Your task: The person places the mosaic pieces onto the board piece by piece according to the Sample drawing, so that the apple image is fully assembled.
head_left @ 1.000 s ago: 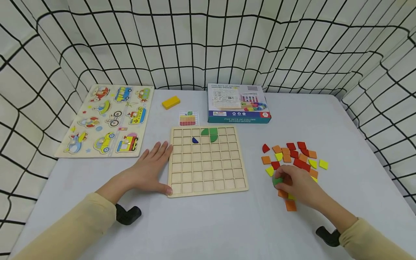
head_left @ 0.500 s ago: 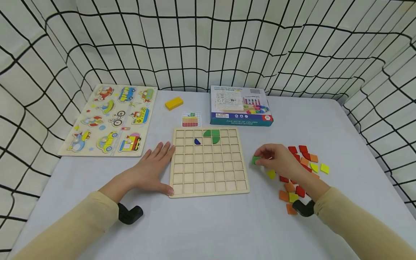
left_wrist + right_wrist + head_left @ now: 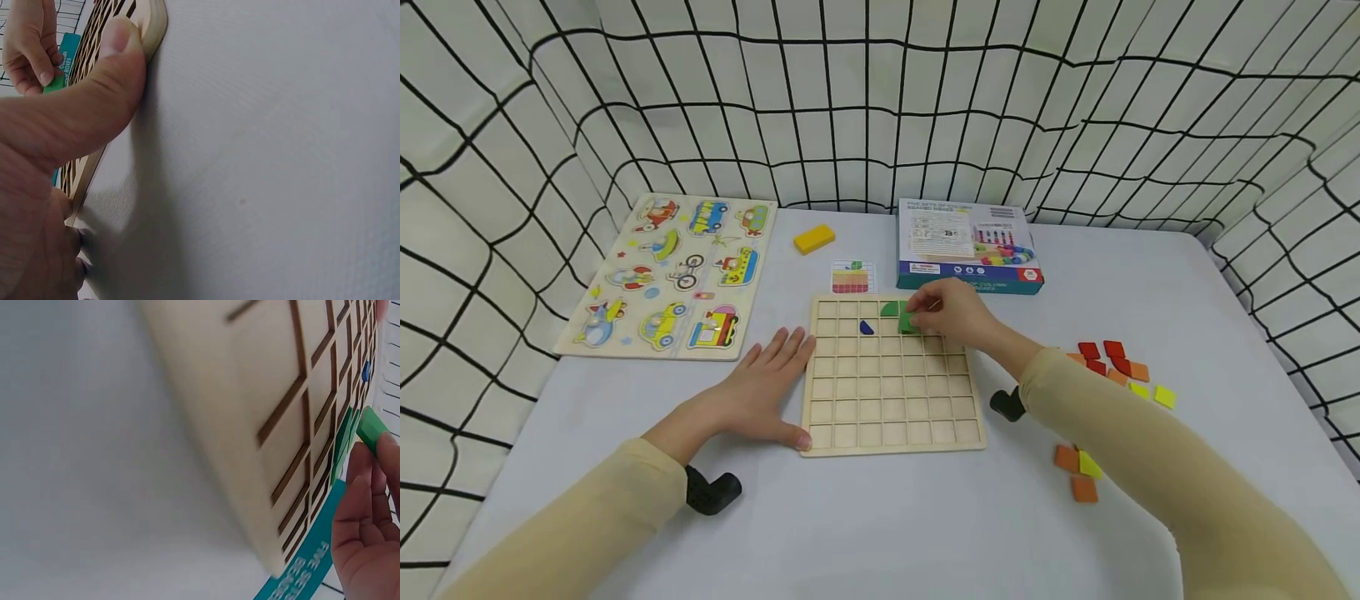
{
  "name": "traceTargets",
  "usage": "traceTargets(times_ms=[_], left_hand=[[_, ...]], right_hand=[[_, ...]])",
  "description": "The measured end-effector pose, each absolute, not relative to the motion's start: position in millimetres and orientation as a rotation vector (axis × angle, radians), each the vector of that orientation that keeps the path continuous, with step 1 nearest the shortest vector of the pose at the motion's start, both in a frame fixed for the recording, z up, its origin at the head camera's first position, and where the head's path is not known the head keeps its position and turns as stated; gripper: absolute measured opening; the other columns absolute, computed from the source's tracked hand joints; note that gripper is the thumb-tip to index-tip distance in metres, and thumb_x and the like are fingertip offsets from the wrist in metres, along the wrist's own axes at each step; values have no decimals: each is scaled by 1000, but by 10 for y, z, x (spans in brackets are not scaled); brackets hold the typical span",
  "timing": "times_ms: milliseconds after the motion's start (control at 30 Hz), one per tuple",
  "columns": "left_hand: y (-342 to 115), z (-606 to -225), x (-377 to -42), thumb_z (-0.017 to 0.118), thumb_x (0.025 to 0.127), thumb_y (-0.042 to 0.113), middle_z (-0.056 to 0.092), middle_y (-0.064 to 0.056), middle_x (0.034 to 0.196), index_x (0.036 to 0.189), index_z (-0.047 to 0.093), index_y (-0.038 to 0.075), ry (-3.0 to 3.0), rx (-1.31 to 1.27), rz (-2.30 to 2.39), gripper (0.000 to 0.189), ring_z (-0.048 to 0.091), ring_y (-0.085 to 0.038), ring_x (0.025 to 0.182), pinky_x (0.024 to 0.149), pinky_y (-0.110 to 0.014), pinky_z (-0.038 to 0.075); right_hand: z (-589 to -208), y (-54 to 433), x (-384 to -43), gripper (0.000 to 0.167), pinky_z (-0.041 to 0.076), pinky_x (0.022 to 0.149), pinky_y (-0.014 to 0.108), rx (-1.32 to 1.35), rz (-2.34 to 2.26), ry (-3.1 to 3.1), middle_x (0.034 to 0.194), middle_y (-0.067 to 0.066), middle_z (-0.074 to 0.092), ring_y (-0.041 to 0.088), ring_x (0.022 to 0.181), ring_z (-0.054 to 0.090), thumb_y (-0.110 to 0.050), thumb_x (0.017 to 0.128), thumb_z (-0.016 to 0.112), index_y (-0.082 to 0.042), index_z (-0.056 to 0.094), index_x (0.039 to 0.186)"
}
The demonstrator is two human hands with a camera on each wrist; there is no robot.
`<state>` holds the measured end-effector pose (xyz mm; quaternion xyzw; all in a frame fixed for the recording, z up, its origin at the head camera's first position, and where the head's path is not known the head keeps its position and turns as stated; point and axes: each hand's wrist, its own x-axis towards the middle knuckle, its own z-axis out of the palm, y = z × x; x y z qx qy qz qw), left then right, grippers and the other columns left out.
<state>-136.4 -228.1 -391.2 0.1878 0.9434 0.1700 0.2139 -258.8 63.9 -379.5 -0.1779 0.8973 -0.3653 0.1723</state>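
Observation:
A wooden grid board (image 3: pixel 883 410) lies flat in the head view. My left hand (image 3: pixel 758 398) rests spread beside it, thumb and fingertips at its left edge. My right hand (image 3: pixel 953 313) is over the board's upper part and pinches a green tile (image 3: pixel 372 427) between thumb and fingers. In the right wrist view that tile is tilted above the board's surface. A rounded green tile (image 3: pixel 890 309) sits in the top row, with more green partly hidden by the right hand. A dark blue piece (image 3: pixel 867 327) lies in the second row.
Red, orange and yellow tiles (image 3: pixel 1085 488) lie scattered at the right, partly under the right sleeve. Behind the board are a pattern card (image 3: pixel 853 277), a yellow block (image 3: pixel 814 239) and a cardboard box (image 3: pixel 966 242). A picture puzzle board (image 3: pixel 673 279) lies left. Black netting surrounds the table.
My right hand has carried the green tile from the loose tiles at the right, leftward and away from me, to above the board's top rows. The left hand stays at the board's edge.

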Motion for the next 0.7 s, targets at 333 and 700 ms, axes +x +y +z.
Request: traceTargets(times_ms=[333,700], left_hand=[[-2279,-3942,-1365,85,72,60,-1,-24,171,163,8,-2,2631,531,454,135,-4,-48,158,123,-70,4],[-2277,-3927,-1355,86,72,59,1,-25,171,163,9,-3,2635,529,459,134,-2,-48,158,123,-70,5]], right_hand=[[-3887,394,-2674,11,53,83,30,-539,-979,2538,107,8,76,19,91,63,-14,96,73,-7,78,103],[-3910,334,-2657,14,53,86,33,-636,-804,2605,108,7,75,20,94,60,-14,98,70,-7,79,105]])
